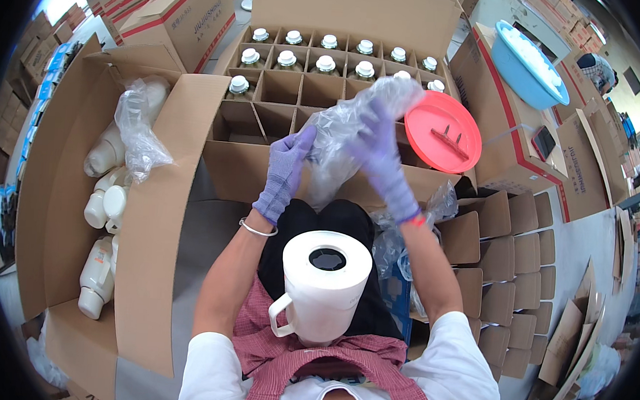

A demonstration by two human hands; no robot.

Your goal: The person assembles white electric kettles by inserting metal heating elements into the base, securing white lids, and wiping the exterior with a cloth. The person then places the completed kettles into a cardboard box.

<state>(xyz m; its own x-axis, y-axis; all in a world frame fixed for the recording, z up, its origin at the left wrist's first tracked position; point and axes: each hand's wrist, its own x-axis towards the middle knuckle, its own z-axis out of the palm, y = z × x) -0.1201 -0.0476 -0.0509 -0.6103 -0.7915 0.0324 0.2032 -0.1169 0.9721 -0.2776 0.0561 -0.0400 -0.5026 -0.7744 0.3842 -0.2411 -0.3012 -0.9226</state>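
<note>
A crumpled clear plastic bag (342, 132) stretches across the front of the divided box, in front of me. My left hand (291, 158), in a purple knitted glove, is closed on the bag's left side. My right hand (383, 156), gloved the same way, lies against the bag's right part. Motion smears its fingers, so I cannot make out their grip. A white jug (336, 289) with a side handle and a dark round opening on top rests in my lap, touched by neither hand.
Ahead, a cardboard box with dividers (279, 87) holds several white-capped bottles (327, 66). A red round lid (441, 134) bearing small tools lies on its right corner. Left stands an open carton (154, 212) of white jugs (98, 274). Cardboard dividers (496, 262) and a blue basin (528, 62) are right.
</note>
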